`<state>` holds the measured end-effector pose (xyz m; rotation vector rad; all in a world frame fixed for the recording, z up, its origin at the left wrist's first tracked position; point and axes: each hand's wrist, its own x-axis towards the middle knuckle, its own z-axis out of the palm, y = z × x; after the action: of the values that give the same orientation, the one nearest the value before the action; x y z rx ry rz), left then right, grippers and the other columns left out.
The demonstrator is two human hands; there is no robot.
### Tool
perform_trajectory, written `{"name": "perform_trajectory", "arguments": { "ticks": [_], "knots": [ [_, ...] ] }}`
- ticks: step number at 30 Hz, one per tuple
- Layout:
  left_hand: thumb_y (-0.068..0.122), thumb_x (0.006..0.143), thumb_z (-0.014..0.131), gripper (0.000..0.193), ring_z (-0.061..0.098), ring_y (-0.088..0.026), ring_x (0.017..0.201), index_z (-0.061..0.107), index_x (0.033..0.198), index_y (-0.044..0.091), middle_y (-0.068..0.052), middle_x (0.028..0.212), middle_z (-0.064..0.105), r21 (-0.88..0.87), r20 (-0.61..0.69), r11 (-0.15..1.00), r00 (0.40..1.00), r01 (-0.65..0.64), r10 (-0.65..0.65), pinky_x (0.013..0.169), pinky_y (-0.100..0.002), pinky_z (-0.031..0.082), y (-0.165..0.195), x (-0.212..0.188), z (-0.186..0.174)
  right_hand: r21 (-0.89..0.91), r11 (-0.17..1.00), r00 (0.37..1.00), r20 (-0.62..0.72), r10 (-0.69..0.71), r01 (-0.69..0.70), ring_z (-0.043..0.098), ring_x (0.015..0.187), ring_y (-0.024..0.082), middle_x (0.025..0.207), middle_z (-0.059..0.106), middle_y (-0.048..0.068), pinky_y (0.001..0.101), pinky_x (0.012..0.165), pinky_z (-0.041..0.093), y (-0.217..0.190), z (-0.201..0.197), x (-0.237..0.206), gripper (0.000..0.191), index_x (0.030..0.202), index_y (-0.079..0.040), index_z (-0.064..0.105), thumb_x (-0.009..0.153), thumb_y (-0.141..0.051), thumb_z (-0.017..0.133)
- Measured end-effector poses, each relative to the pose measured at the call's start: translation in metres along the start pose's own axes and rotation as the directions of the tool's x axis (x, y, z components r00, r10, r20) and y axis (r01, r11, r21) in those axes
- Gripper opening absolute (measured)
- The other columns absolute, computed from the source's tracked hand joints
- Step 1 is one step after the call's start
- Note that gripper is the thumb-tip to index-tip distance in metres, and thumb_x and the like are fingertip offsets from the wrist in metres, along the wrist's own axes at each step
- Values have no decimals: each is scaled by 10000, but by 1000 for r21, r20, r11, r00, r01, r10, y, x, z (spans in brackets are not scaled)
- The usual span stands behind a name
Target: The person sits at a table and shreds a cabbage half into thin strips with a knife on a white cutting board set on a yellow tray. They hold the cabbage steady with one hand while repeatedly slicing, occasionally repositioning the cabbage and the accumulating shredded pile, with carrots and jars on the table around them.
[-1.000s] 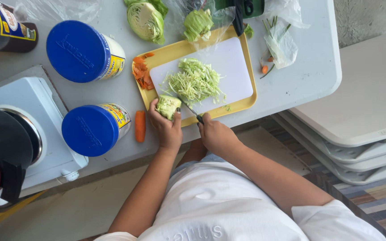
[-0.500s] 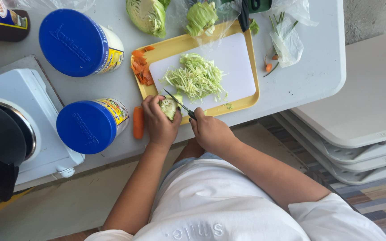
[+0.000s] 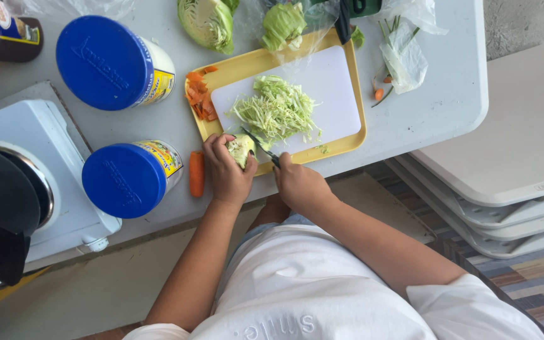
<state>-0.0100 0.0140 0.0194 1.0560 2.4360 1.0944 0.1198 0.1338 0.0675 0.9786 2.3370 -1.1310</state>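
1. Head view, hands. The left hand (image 3: pixel 226 171) is clamped around a small pale-green wedge of cabbage (image 3: pixel 240 150), fingers curled over its top to pin it at the near edge of the white rectangular plastic cutting board (image 3: pixel 322 88). The right hand (image 3: pixel 298 184) is closed on the dark handle of a small kitchen knife (image 3: pixel 260 146), whose blade angles up and left to meet the wedge's cut face.

2. Head view, work surface. The board lies inside a yellow rectangular plastic tray (image 3: pixel 355 82), which probably catches stray pieces. A loose heap of shredded pale-green cabbage (image 3: pixel 276 112) sits at mid-board, just beyond the blade and clear of the holding fingers. Orange carrot peelings (image 3: pixel 198 96) are piled in the tray's left margin, off the board.

3. Head view, supplies. A stub of peeled orange carrot (image 3: pixel 196 173) lies on the grey-white folding table (image 3: pixel 442 94), just left of the left hand. A halved green cabbage head (image 3: pixel 208 22) and a further cabbage piece under clear plastic film (image 3: pixel 283 25) rest at the tray's far side.

4. Head view, surroundings. Two white tubs with round blue lids, one large (image 3: pixel 105 62) and one smaller (image 3: pixel 126 179), stand left of the tray, beside a white single-burner stove (image 3: pixel 64 189).
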Motion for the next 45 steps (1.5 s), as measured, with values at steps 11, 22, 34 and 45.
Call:
{"name": "perform_trajectory", "arguments": {
  "ticks": [11,22,34,45],
  "knots": [
    [130,848,749,639,464,-424,1209,367,1334,-31,-223,1286,418,37,-27,999,1000,-9,10,1059,-506,406,3,2,4,73,997,999,16,-33,32,668,695,496,706,671,262,597,633,524,-15,-14,-5,278,1033,-20,441,1051,-296,471],
    [108,828,738,604,465,-417,1209,386,1305,-8,-220,1277,416,26,7,1000,1000,-7,7,1054,-512,407,6,6,1,-13,999,999,-37,-32,31,686,674,473,684,677,240,576,625,546,-11,-5,12,261,1027,-18,459,1048,-277,476],
    [114,842,739,611,466,-417,1209,361,1306,-11,-215,1278,401,-15,31,1000,1000,-5,5,1039,-506,413,0,6,1,45,999,999,19,-28,27,675,725,493,742,681,264,600,660,525,-20,-16,-6,272,1046,-19,443,1040,-288,477],
    [106,825,728,609,474,-424,1214,379,1311,-8,-221,1287,414,-40,38,999,999,-11,12,1051,-505,419,2,9,-1,-6,1000,1000,20,20,-20,678,741,499,756,685,278,596,679,534,-10,-10,9,284,1069,-18,450,1050,-301,458]
  ]
}}
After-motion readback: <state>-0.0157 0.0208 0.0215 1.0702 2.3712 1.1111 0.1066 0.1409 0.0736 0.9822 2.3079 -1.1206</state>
